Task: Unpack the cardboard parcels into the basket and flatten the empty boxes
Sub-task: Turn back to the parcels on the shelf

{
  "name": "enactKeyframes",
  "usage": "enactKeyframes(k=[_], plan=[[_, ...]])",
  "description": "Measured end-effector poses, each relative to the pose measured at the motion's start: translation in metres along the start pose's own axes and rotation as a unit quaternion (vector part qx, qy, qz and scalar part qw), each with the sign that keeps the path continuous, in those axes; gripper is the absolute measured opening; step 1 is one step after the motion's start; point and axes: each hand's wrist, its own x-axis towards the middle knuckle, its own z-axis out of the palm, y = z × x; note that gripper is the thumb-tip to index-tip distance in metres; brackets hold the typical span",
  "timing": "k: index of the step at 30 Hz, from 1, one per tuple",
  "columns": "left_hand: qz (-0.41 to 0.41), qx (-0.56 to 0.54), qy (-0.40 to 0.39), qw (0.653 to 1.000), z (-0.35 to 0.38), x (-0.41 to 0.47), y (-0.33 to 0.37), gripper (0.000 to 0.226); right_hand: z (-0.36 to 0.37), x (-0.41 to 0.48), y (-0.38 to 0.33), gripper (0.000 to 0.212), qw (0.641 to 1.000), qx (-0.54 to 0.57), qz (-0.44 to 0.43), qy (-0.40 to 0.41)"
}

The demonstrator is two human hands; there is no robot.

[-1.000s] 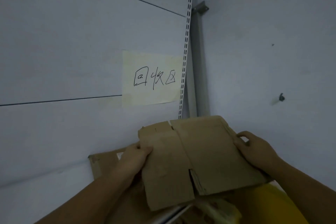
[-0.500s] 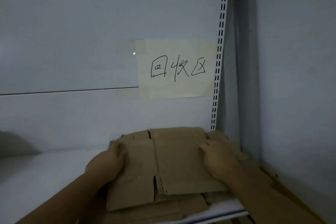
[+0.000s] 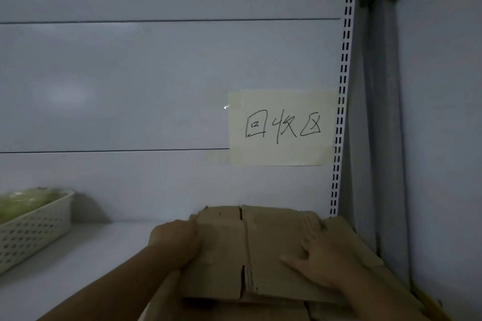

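A flattened brown cardboard box (image 3: pixel 263 245) lies on top of other flattened cardboard (image 3: pixel 347 240) on the white shelf (image 3: pixel 86 255), in the right corner. My left hand (image 3: pixel 176 242) holds the box's left edge, fingers curled over it. My right hand (image 3: pixel 320 258) presses flat on the box's right half, fingers spread. A white perforated basket (image 3: pixel 34 227) with pale green contents stands at the far left of the shelf.
A paper note (image 3: pixel 281 128) with handwritten characters is stuck on the back panel above the cardboard. A slotted shelf upright (image 3: pixel 341 112) and a grey side wall (image 3: pixel 440 138) close off the right. A yellow edge (image 3: pixel 427 300) shows at the lower right.
The flattened box has come down from in front of the wall onto the cardboard pile. My right hand moved from its edge onto its top. The view shifted left, revealing the basket.
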Motion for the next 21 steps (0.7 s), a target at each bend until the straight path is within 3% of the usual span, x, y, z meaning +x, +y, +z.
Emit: enactKeyframes(k=[2,5,9,11,13,16,21], plan=[[0.047,0.037,0.049,0.997,-0.009,-0.015,-0.020,0.037,-0.008,-0.009,-0.015,0.109,0.998,-0.003,0.035,-0.045],[0.064,0.013,0.118,0.991,-0.033,-0.039,-0.074,0.038,-0.032,-0.021,-0.061,0.080,0.990,-0.090,0.043,-0.097],[0.081,0.001,0.175,0.981,-0.079,-0.086,-0.184,0.035,-0.044,-0.024,-0.182,0.072,0.989,-0.137,-0.058,-0.018],[0.056,0.013,0.189,0.980,-0.097,-0.116,-0.250,0.034,-0.035,-0.030,-0.269,0.073,0.978,-0.112,-0.167,0.052],[-0.002,0.029,0.173,0.985,-0.105,-0.149,-0.317,0.039,-0.020,-0.047,-0.363,0.074,0.949,-0.110,-0.282,0.093],[-0.082,0.043,0.092,0.991,-0.100,-0.206,-0.416,0.051,0.003,-0.086,-0.495,0.071,0.904,-0.112,-0.405,0.082],[-0.199,0.067,0.026,0.977,-0.087,-0.302,-0.551,0.057,0.046,-0.137,-0.641,0.068,0.857,-0.108,-0.502,0.028]])
